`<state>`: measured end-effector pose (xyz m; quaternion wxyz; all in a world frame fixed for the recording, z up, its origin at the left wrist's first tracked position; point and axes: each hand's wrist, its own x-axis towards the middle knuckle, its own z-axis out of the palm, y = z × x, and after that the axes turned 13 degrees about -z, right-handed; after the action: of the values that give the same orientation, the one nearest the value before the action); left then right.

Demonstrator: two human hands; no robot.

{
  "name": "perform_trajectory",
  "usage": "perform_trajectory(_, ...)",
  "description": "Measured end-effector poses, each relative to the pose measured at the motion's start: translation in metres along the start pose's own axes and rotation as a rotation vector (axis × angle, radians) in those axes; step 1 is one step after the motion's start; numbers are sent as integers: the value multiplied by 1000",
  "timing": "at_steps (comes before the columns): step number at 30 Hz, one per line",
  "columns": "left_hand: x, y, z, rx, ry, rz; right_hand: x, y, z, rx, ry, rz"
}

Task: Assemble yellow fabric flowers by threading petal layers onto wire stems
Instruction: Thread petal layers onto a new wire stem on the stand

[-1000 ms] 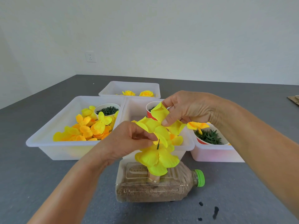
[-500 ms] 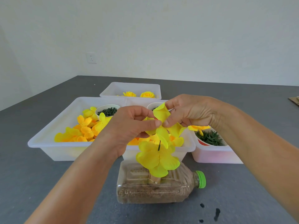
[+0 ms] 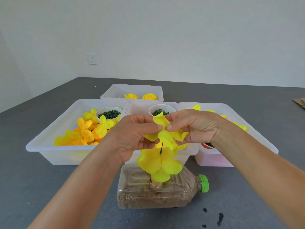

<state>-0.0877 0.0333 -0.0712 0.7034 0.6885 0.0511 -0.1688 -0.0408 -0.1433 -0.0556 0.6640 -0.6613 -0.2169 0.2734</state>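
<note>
both hands, left hand (image 3: 130,139) and right hand (image 3: 194,128), fingers pinching yellow petal layer (image 3: 166,134) above wire stem (image 3: 161,148) over bottle (image 3: 158,190).

Hands: left hand (image 3: 132,138) and right hand (image 3: 196,128) pinch a yellow petal layer (image 3: 166,134) above the wire stem (image 3: 161,148).
Below: stacked petals (image 3: 159,164) over a sand-filled bottle (image 3: 158,190).
Behind: white bins (image 3: 49,146) of petals.

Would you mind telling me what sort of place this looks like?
Probably a plain craft-assembly workstation: clear bins of loose yellow petals, cups of green parts, and a dark tabletop against a bare wall.
</note>
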Motion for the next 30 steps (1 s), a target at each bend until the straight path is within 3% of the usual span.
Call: perform_trajectory(30, 2, -11, -10, 208, 88, 2, 1, 18, 6, -109, 41, 71)
